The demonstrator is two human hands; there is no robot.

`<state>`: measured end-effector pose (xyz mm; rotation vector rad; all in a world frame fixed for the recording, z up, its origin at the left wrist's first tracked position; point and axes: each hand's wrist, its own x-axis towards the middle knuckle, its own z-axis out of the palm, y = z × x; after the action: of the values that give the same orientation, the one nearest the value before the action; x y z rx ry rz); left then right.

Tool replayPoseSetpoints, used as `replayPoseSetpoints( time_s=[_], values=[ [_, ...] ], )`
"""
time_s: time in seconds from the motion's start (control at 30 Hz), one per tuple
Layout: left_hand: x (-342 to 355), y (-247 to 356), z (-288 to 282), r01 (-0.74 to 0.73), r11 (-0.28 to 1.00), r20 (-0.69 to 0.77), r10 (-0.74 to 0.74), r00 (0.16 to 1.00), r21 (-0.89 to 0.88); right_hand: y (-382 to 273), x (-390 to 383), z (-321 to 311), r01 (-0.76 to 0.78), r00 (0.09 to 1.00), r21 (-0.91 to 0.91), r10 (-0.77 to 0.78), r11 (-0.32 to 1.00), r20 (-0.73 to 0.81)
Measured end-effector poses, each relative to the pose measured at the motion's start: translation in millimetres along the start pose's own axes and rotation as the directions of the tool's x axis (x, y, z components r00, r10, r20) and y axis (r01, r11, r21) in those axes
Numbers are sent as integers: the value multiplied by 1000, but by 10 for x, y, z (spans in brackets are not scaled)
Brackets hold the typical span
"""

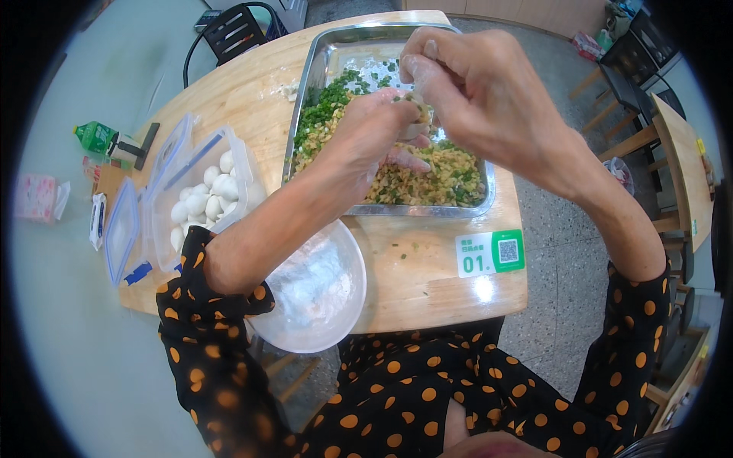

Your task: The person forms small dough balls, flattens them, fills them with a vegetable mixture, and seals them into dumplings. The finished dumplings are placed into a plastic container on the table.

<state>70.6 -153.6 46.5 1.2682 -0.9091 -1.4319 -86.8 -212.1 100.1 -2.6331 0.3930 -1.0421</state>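
Over a metal tray (489,195) my left hand (374,126) is closed around a small pale dough wrapper (413,131), with some chopped filling showing at its top. My right hand (485,95) hovers just above and to the right, its fingers bent together in a pinch; whatever is between them is hidden. White dusting marks the fingers of both hands. Below them, the tray holds a yellowish chopped filling (435,179) and chopped green onion (328,103) toward its left side.
Left of the tray, a lidded plastic box (164,240) holds several smooth white balls (196,204). A translucent bowl (355,294) with white powder stands at the near edge. A green-and-white card (491,253) lies at right. Against the wall are a green bottle (95,137) and a tissue pack (37,198).
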Motion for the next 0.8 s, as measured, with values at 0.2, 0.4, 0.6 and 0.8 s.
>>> replayPoseSetpoints(
  time_s=[0.2, 0.4, 0.6, 0.8],
  values=[
    [-4, 8, -159, 14, 999, -44, -16, 999, -31, 19, 24, -117, 25, 992, 82, -15, 996, -122],
    [-103, 37, -392, 46, 998, -61, -43, 997, 48, 213, -194, -94, -166, 974, 220, 194, 961, -112],
    [-153, 89, -449, 68, 986, -74, -57, 996, 150, 793, -471, 353, -368, 922, 194, 384, 909, -50],
    [-156, 110, -472, 48, 997, -111, -41, 993, 60, 1259, -486, 621, -484, 864, 321, 503, 814, 29]
  ],
)
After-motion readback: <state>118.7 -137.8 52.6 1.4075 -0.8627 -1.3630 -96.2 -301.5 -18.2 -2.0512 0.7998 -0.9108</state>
